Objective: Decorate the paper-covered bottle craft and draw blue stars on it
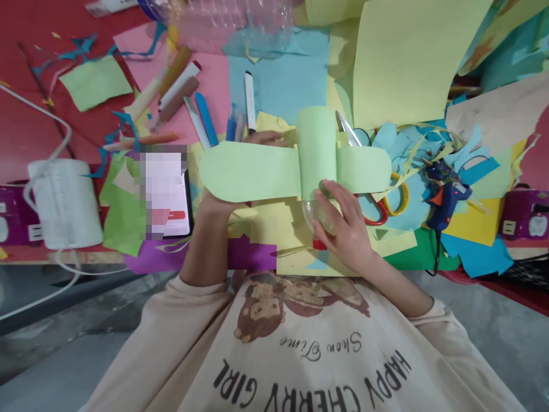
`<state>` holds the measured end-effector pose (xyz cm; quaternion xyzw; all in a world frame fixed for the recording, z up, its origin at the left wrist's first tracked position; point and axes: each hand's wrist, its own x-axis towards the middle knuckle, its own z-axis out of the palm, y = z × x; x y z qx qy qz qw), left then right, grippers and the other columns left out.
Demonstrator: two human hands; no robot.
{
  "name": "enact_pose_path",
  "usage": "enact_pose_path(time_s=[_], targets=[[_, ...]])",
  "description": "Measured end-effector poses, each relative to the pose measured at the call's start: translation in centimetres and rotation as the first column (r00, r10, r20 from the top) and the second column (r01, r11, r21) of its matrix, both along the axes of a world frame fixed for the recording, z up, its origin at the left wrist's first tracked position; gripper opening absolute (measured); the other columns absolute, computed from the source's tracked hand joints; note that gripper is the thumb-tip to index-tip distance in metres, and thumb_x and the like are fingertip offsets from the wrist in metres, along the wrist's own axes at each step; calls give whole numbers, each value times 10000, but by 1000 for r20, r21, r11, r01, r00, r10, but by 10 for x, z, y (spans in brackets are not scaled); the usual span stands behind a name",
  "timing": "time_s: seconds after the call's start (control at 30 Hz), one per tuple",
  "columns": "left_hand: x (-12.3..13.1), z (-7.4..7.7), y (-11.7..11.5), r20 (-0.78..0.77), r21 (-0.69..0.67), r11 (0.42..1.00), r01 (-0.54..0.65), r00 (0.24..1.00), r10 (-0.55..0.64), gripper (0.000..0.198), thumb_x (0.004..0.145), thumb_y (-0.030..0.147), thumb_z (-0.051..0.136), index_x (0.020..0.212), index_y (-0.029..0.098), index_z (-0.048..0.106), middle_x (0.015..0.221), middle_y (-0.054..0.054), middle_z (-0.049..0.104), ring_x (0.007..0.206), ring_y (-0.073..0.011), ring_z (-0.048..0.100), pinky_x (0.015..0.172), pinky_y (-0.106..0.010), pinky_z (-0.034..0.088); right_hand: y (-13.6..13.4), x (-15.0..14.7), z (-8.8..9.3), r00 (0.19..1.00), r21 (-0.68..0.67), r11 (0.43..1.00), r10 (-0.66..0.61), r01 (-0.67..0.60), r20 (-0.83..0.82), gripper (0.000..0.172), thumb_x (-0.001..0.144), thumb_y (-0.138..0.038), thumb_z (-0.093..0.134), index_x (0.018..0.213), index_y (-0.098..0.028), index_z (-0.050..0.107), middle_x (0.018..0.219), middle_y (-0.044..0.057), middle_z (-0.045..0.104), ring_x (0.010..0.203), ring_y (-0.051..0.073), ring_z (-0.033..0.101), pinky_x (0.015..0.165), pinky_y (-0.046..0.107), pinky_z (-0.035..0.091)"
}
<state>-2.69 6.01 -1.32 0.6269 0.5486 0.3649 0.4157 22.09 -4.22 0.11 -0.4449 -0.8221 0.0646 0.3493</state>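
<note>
I sit at a red surface (26,68) that runs far and to the left, buried under sheets of coloured paper (403,57) in yellow, blue, pink and green. Near me, below its edge, is a grey floor (64,343). A white spool (64,203) stands at the left, its cord trailing toward the floor. The light is soft and even.

Desk was crowded: scattered markers and pens (180,94) blocked far left, white cord spool (64,203) stood at left edge, blue glue gun (444,197) and red-yellow scissors (380,209) hemmed the right. Only bare red tabletop (26,74) far left lay passable.
</note>
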Motion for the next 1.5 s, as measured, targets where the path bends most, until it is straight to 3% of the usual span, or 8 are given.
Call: enact_pose_path(time_s=[0.1,0.2,0.4,0.67,1.07,1.23,1.43,1.5], targets=[[10,10,31,-329,79,996,43,944,-15,474,862,309,515,1278,156,685,1450,-93,641,1406,-278,501,1295,-498,260,3,0,-2,1000,5,1000,6,-6,1,610,1000,-197,549,1579,-212,357,1354,186,647,1338,313,607,1045,546,581],[19,14,52,-527,31,999,19,850,0,562,814,41,452,1349,51,624,1471,-154,612,1385,-277,484,1266,-509,257,6,-1,-5,1000,-19,1000,5,-5,-7,638,1015,-221,526,1612,-245,303,1404,178,623,1382,319,571,1063,566,563],[23,15,60,-790,38,999,12,613,22,360,876,113,643,1228,122,715,1309,-95,711,1301,-313,458,1151,-510,350,9,-3,-5,1000,11,1000,13,-13,-4,663,1009,-213,540,1626,-208,297,1382,168,643,1385,300,560,1076,529,563],[28,18,64,-818,-7,1000,-12,575,1,468,840,93,691,1303,161,663,1138,-86,721,1151,-300,526,1031,-487,437,7,-1,-5,1000,-27,1000,16,-15,6,674,1021,-228,518,1641,-228,254,1413,164,625,1403,298,542,1091,535,545],[24,25,58,-830,-28,999,33,557,-42,335,920,176,575,1231,170,696,1174,-99,704,1213,-309,528,1053,-500,421,-11,13,5,991,-151,988,37,-17,128,718,1014,-304,509,1651,-250,183,1501,163,538,1450,311,470,1122,546,504],[25,33,62,-834,-116,993,-18,544,-88,415,937,197,587,1345,140,632,1409,-138,574,1374,-360,445,1126,-521,373,-15,14,2,991,-195,981,4,22,131,733,1011,-290,509,1653,-288,155,1568,166,465,1474,327,445,1151,586,459],[24,27,62,-794,-92,992,-89,608,-19,359,897,190,683,1249,141,630,1422,-121,524,1375,-331,413,1140,-510,345,-17,14,1,992,-179,984,4,19,124,715,1004,-278,527,1641,-273,203,1547,181,473,1454,328,464,1133,584,469],[24,21,61,-719,-21,991,-130,691,76,329,805,83,738,1103,170,629,1291,-84,597,1268,-289,465,1121,-508,346,-17,14,2,994,-171,985,0,19,113,702,998,-281,539,1631,-278,234,1533,182,476,1433,332,478,1093,576,501]])
